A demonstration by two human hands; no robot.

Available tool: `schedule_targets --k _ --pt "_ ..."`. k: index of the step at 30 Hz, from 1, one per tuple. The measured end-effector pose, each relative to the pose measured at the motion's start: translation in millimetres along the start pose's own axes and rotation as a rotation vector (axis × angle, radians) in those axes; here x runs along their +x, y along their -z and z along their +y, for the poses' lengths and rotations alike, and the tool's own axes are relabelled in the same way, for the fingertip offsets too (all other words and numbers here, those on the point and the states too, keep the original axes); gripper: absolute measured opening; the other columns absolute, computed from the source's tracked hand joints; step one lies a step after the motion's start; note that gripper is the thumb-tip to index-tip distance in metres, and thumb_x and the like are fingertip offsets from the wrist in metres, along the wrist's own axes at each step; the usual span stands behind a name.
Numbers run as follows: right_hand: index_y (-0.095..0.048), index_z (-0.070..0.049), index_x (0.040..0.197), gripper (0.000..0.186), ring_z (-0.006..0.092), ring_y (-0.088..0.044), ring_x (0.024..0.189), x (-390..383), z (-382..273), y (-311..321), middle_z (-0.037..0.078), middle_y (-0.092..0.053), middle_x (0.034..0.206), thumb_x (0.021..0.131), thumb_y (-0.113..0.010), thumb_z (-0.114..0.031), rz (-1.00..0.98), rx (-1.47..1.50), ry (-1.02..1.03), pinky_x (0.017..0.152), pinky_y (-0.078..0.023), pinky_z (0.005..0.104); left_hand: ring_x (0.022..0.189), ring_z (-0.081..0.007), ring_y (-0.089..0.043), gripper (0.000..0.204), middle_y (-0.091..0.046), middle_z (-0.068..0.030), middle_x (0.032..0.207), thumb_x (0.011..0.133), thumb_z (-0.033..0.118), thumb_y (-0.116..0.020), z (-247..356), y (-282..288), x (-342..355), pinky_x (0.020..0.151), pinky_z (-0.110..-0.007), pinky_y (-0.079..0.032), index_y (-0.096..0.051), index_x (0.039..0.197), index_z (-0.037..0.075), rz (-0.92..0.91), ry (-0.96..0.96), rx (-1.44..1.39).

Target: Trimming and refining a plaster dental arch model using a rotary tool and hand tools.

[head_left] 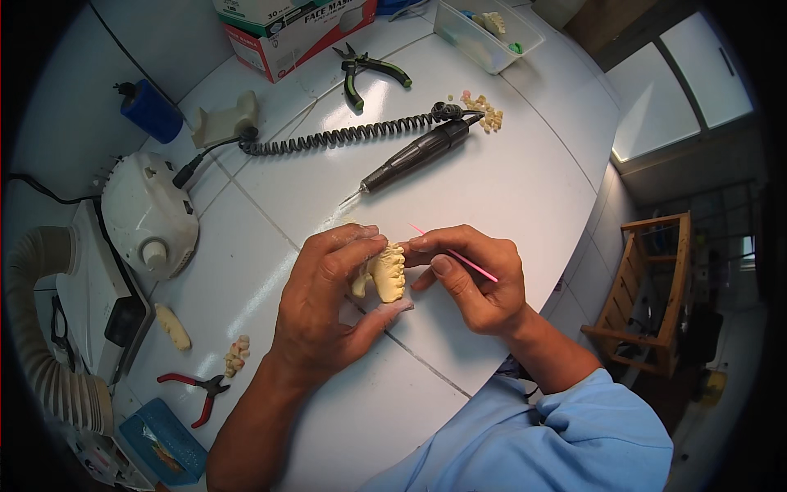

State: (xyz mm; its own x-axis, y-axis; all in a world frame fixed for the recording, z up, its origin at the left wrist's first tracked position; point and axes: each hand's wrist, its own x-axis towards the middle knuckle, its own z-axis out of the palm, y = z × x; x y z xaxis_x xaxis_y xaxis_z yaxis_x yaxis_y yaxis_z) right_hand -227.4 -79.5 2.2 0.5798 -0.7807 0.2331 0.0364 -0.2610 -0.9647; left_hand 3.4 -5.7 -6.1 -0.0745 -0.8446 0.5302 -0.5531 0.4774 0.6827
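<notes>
A cream-coloured dental cast (388,275) with a row of teeth along its right side is gripped in my left hand (321,287), the thumb below it and the fingers over its top. In my right hand (485,283) a thin pink stick (477,267) is pinched like a pen. Its slim tip points up and left, above the cast and apart from it. Fingertips of my right hand come close to the teeth; whether they touch cannot be made out. Beyond both hands lies a black rotary handpiece (420,152) with a metal bur.
A coiled cord links the handpiece to a white control unit (149,217). Green-handled pliers (354,78), loose teeth (489,113) and a clear tub (492,53) lie farther back. At left are red-handled cutters (206,395), a ribbed hose (49,328) and a blue box (164,447).
</notes>
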Motion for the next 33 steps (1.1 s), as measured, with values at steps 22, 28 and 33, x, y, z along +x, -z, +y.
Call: schedule_targets --k 22,28,33 --pt "-0.080 -0.004 0.118 0.036 0.0286 -0.059 0.102 14.3 0.3 -2.3 0.013 -0.064 0.116 0.095 -0.090 -0.031 -0.137 -0.668 0.216 0.092 -0.053 0.0404 0.121 -0.0358 -0.070 0.073 -0.059 -0.0201 0.134 0.079 0.007 -0.100 -0.3 -4.6 -0.8 0.106 -0.045 -0.060 -0.057 0.137 -0.001 0.159 0.262 0.057" --pt "-0.080 -0.003 0.117 0.028 0.0276 -0.063 0.104 15.0 3.2 -0.5 0.014 -0.068 0.118 0.095 -0.088 -0.019 -0.118 -0.663 0.220 0.090 -0.056 0.0395 0.122 -0.0350 -0.068 0.070 -0.058 -0.0202 0.134 0.081 0.006 -0.098 -0.2 -3.6 -0.3 0.106 -0.044 -0.059 -0.056 0.137 -0.002 0.186 0.282 0.078" --pt "-0.081 0.001 0.112 0.020 0.0287 -0.073 0.098 11.2 3.7 2.0 0.016 -0.072 0.114 0.094 -0.085 -0.007 0.023 -0.543 0.217 0.086 -0.060 0.0375 0.127 -0.0353 -0.065 0.069 -0.057 -0.0195 0.135 0.083 0.007 -0.097 2.6 -3.5 -0.2 0.110 -0.045 -0.056 -0.055 0.137 -0.004 0.251 0.360 0.067"
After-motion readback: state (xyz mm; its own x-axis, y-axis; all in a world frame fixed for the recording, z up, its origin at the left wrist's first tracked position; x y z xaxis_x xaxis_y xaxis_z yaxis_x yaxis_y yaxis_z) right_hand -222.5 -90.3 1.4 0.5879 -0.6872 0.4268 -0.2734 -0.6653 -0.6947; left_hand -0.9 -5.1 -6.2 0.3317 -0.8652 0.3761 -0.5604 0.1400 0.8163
